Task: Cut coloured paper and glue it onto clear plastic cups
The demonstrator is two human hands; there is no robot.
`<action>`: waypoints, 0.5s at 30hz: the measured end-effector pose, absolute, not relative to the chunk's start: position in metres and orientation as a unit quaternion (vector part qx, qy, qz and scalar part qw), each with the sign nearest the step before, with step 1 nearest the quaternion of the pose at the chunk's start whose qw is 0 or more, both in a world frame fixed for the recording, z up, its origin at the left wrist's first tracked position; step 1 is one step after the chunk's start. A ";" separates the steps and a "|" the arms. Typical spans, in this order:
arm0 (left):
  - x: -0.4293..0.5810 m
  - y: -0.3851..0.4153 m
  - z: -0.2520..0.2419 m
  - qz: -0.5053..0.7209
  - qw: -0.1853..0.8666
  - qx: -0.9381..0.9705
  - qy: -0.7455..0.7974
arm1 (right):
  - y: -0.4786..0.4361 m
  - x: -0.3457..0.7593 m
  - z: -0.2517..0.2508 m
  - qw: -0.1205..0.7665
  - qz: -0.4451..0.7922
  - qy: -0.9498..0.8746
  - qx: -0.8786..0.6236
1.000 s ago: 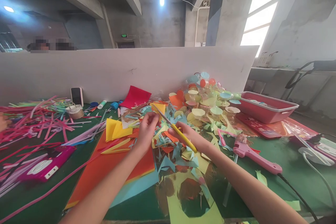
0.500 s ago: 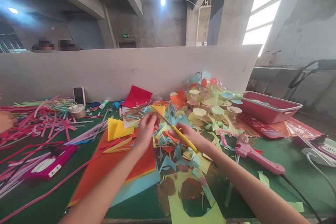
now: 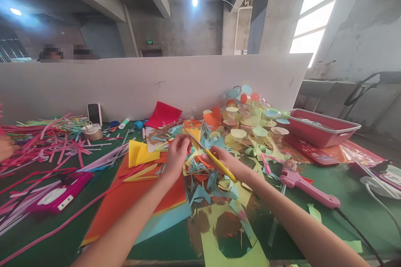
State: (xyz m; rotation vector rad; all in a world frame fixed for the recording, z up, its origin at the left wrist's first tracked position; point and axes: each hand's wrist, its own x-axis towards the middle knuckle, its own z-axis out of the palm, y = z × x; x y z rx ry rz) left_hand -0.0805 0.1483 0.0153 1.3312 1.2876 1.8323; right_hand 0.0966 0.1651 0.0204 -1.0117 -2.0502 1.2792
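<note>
My right hand [image 3: 221,158] is closed around the yellow handles of a pair of scissors [image 3: 216,162], whose blades point away to the upper left. Pinched in my left hand [image 3: 179,149] is a small piece of yellow-orange paper [image 3: 194,135], which lies against the blades. Blue, green and orange paper scraps [image 3: 208,185] are heaped beneath both hands. Sheets of orange paper [image 3: 167,198] lie under my left forearm, with a folded yellow paper [image 3: 140,153] on top. Nearest me is a green sheet [image 3: 216,248] with a large hole cut in it.
A pink glue gun [image 3: 310,187] with a cord lies to the right, before a red plastic basin [image 3: 322,129]. Paper-topped cups [image 3: 247,121] crowd the back. Pink pipe cleaners [image 3: 56,142] and a magenta device [image 3: 61,194] fill the left. Another person's hand [image 3: 6,148] shows at the left edge.
The yellow-orange paper in my left hand has turned and shifted slightly right and down along the blades. My right hand has barely moved. The other person's hand has drawn a little toward the left edge.
</note>
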 end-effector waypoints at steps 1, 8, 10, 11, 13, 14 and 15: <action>-0.081 0.149 0.016 0.685 0.261 0.486 0.477 | 0.165 0.097 0.021 0.259 0.471 -0.756 -0.373; -0.085 0.147 0.018 0.697 0.244 0.475 0.479 | 0.165 0.099 0.020 0.249 0.479 -0.755 -0.371; -0.086 0.147 0.018 0.697 0.245 0.476 0.478 | 0.165 0.099 0.019 0.248 0.475 -0.758 -0.372; -0.086 0.147 0.018 0.697 0.248 0.475 0.478 | 0.165 0.100 0.019 0.251 0.470 -0.761 -0.371; -0.085 0.148 0.018 0.697 0.254 0.471 0.477 | 0.163 0.100 0.020 0.258 0.461 -0.764 -0.371; -0.085 0.149 0.017 0.698 0.258 0.470 0.476 | 0.162 0.100 0.021 0.259 0.460 -0.764 -0.372; -0.085 0.150 0.017 0.698 0.261 0.468 0.475 | 0.161 0.100 0.021 0.258 0.463 -0.762 -0.372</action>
